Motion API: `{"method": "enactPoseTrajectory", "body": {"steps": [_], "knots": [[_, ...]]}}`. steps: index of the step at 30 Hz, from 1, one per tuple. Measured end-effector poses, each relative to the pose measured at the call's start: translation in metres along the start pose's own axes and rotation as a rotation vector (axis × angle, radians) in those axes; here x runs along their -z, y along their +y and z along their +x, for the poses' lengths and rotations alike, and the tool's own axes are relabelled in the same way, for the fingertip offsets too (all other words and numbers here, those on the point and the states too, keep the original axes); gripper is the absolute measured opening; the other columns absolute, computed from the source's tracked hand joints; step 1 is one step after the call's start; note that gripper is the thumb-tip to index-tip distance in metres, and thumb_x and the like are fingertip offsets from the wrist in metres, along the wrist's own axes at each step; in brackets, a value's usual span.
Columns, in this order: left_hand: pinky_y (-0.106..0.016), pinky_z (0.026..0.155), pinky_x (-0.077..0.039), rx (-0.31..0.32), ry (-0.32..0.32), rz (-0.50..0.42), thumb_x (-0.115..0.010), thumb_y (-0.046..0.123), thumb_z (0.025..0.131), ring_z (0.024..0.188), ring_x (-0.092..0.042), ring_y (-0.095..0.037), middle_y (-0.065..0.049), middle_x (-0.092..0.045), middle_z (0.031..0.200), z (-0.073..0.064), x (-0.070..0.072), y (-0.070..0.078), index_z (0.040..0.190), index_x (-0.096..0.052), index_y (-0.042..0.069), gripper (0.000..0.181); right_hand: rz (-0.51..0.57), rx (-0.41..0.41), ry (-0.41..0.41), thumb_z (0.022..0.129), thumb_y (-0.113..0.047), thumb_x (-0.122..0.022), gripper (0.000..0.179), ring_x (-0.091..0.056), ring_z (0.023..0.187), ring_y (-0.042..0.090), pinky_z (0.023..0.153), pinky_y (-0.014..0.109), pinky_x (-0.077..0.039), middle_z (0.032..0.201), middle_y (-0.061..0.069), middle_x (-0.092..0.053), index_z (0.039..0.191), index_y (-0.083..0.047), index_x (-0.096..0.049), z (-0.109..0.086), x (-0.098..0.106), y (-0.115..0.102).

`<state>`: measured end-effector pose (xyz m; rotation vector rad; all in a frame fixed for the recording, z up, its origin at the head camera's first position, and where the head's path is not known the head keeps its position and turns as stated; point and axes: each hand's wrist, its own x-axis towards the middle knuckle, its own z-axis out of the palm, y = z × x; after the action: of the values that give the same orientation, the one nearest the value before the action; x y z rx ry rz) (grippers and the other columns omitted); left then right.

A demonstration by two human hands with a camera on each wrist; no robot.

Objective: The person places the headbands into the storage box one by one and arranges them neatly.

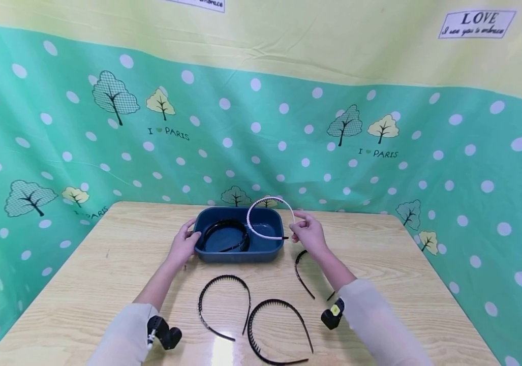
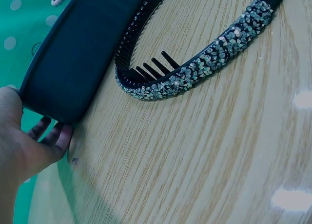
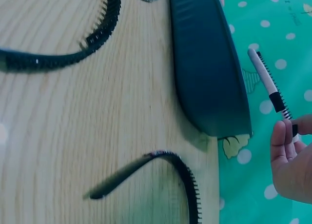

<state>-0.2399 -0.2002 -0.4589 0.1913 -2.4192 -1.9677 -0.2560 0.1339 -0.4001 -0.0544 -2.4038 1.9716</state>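
Observation:
A white headband [image 1: 252,227] with inner teeth is held up over the right part of a dark blue bin [image 1: 238,257]. My right hand [image 1: 309,233] pinches it near one end between thumb and fingers; a black piece shows by the fingertips in the right wrist view. My left hand [image 1: 184,245] grips the left end of the bin, thumb at the rim and fingertips [image 2: 63,136] low on the outer wall. Inside the bin, on the left, lies a coiled group of black headbands [image 1: 245,239].
In front of the bin lie a black headband with sparkling stones [image 1: 200,300] and another black toothed headband [image 1: 250,333]. A third black headband [image 1: 304,286] lies under my right forearm, partly hidden. A patterned green curtain [image 1: 251,132] hangs behind the wooden table [image 1: 119,264].

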Motion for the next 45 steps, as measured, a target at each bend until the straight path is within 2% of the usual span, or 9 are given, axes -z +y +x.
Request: {"method": "enactPoseTrajectory", "body": {"steps": [8,24,33,45], "knots": [[-0.028,0.065,-0.053,-0.002,0.0,-0.001,-0.041,0.017,0.099,0.096,-0.058,-0.028,-0.025,-0.044,0.131,0.002,0.001,0.0,0.148,-0.026,0.018,0.051,0.001,-0.006,0.01,0.087,-0.001,-0.06,0.041,-0.056,0.053,0.01,0.056,0.027,-0.053,0.074,0.003,-0.057,0.128,-0.002,-0.053,-0.004,-0.019,-0.003],[-0.025,0.063,-0.052,-0.005,0.011,0.001,-0.042,0.017,0.099,0.095,-0.058,-0.028,-0.026,-0.045,0.13,0.001,0.001,0.001,0.148,-0.027,0.017,0.051,0.043,-0.052,0.015,0.087,-0.002,-0.063,0.041,-0.056,0.054,0.009,0.051,0.021,-0.051,0.073,0.0,-0.051,0.126,-0.005,-0.054,-0.015,-0.055,-0.004],[-0.026,0.063,-0.052,-0.007,0.001,-0.013,-0.041,0.016,0.099,0.097,-0.058,-0.03,-0.027,-0.043,0.131,0.0,0.001,0.003,0.148,-0.026,0.015,0.052,0.05,-0.087,0.023,0.087,-0.003,-0.063,0.042,-0.058,0.057,0.012,0.053,0.022,-0.053,0.075,0.002,-0.054,0.127,-0.004,-0.053,-0.016,-0.064,-0.006],[-0.025,0.064,-0.053,-0.004,-0.005,-0.005,-0.042,0.017,0.099,0.098,-0.058,-0.03,-0.027,-0.044,0.131,0.002,0.001,-0.001,0.148,-0.026,0.015,0.052,0.054,-0.138,0.033,0.087,-0.004,-0.063,0.043,-0.057,0.053,0.007,0.054,0.022,-0.053,0.082,0.008,-0.06,0.128,-0.001,-0.051,-0.016,-0.069,-0.008]]}}
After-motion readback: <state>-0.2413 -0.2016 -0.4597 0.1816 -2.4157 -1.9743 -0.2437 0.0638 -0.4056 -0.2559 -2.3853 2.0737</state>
